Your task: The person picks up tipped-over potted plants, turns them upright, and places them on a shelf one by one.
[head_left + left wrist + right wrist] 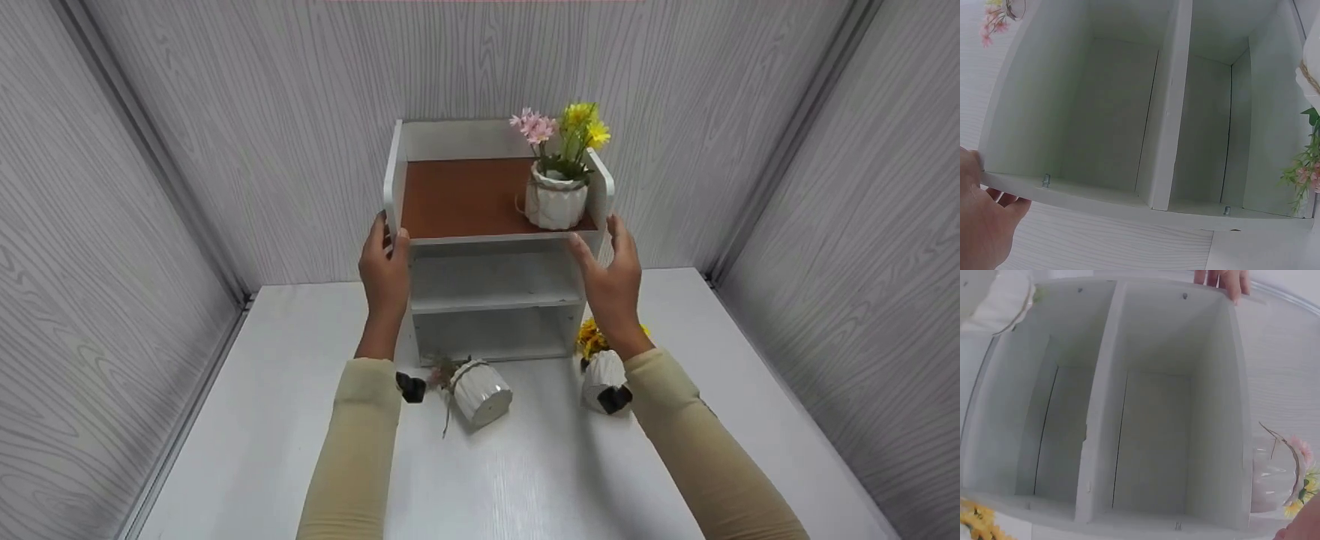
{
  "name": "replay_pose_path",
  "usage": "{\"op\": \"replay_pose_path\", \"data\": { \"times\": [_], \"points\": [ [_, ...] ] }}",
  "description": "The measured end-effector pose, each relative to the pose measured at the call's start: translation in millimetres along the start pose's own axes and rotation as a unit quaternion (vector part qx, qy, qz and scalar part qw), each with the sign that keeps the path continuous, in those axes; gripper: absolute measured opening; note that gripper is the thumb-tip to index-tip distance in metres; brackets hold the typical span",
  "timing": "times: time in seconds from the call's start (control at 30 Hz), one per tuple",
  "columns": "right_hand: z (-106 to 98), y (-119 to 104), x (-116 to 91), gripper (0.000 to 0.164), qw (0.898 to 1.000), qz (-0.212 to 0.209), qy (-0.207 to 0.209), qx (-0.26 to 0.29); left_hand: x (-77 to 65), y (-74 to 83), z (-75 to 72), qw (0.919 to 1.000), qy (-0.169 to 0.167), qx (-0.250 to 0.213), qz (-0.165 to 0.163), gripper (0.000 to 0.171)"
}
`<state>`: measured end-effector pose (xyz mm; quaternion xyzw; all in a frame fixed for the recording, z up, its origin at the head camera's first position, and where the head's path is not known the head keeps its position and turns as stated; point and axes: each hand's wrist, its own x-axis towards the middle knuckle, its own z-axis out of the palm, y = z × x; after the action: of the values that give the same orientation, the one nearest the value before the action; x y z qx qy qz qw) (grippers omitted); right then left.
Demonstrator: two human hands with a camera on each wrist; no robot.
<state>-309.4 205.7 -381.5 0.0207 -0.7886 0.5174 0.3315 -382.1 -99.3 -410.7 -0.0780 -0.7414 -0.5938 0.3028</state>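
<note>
A small white shelf unit [495,303] with a brown top board stands against the back wall. My left hand [385,270] grips its left side panel, thumb in front and fingers along the outside. At the right front corner is my right hand [613,283], its thumb and fingers spread on either side of the right panel; whether they touch it is unclear. On the top board, by the right panel, stands a white flower pot [555,201] with pink and yellow flowers. Just the edge of the right hand [1304,520] shows in the right wrist view.
Another white pot [481,393] lies on its side before the unit, its pink flowers pointing left. A third white pot [602,375] with orange-yellow flowers is partly hidden below the right wrist. Grey wood-grain walls [840,195] enclose the white table [510,480].
</note>
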Motion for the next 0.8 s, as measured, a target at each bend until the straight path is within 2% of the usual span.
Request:
{"op": "replay_pose_path", "data": {
  "times": [0.23,0.5,0.63,0.8],
  "points": [
    [-26,19,-20,0.085,0.999,0.034,-0.027,-0.021,-0.3,0.7,0.8,1.0000,0.005,0.006,0.000,0.056],
    [-47,57,-48,0.090,0.994,0.081,-0.048,-0.060,-0.6,0.8,0.4,1.0000,0.007,0.002,0.001,0.056],
    [-53,83,-63,0.091,0.988,0.114,-0.057,-0.089,-0.4,1.3,0.6,0.9999,0.010,0.005,0.002,0.055],
    [-57,114,-80,0.098,0.975,0.169,-0.079,-0.123,-0.4,1.0,1.4,0.9999,0.009,0.006,0.000,0.055]
  ]
}}
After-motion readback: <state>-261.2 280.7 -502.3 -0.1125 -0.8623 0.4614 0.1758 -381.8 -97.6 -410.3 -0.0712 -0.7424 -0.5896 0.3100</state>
